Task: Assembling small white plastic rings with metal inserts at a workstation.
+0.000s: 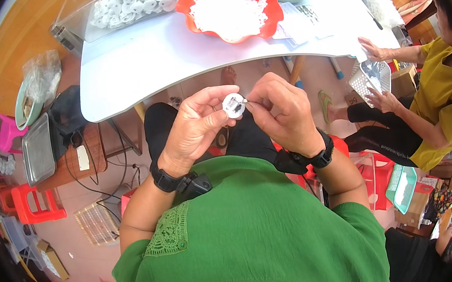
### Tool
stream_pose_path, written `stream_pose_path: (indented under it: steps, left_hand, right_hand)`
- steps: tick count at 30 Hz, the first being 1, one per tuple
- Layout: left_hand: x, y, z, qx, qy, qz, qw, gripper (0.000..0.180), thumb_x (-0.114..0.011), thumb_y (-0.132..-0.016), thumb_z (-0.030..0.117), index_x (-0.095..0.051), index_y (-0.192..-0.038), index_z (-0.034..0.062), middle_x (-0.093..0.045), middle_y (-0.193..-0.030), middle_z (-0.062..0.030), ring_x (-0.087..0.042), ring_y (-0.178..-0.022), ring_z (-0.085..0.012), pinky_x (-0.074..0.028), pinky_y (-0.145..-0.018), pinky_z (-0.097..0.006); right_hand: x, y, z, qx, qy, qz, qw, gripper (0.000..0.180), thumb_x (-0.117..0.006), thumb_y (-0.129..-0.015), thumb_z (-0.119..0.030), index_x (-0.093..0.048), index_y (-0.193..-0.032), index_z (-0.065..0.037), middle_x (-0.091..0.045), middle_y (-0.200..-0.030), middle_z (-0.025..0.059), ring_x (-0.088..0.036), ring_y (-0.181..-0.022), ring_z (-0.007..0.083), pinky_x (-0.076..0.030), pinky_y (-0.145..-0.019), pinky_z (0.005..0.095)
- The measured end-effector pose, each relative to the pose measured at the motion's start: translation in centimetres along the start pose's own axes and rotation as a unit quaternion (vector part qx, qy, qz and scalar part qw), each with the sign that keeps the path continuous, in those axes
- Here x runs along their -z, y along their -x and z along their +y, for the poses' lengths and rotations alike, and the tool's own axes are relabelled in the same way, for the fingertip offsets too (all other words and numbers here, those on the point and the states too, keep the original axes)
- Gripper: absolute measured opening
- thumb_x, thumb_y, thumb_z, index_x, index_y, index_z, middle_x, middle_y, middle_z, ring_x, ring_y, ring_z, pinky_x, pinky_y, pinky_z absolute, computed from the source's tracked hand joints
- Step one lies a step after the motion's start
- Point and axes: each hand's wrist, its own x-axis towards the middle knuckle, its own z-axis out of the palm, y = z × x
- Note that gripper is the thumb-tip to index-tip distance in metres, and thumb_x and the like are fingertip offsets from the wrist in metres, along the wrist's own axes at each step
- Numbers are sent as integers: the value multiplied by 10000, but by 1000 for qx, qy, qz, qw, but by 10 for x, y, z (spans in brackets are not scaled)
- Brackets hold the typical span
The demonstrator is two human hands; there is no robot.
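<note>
White disc was held between both hands

The disc [231,107] sat between left thumb and fingers, above the lap and short of the table [135,59]. The left hand [192,121] gripped its left side. The right hand [287,111], just beside it, pinched a small grey piece [246,101] at the disc's right edge; its kind could not be determined.
</note>
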Motion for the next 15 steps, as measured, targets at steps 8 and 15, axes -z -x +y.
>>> stream_pose_path:
  steps: [8,15]
  left_hand:
    - [1,0,-1,-2,-25,2,1000,440,-703,-810,69,-543,-1204,-46,-629,-1026,-79,-601,-900,-125,-512,-787,-254]
    - [3,-1,1,-10,-33,7,999,397,-671,-819,12,-549,-1192,-44,-629,-1032,-83,-605,-915,-129,-515,-807,-264]
  right_hand:
    - [-9,0,-4,-7,0,19,1000,142,-657,-703,59,-559,-773,-16,-526,-694,78,-549,-553,216,-433,-482,308]
    - [-13,-4,-4,-17,4,9,1000,126,-648,-710,48,-560,-767,-21,-529,-693,82,-558,-570,237,-441,-487,323]
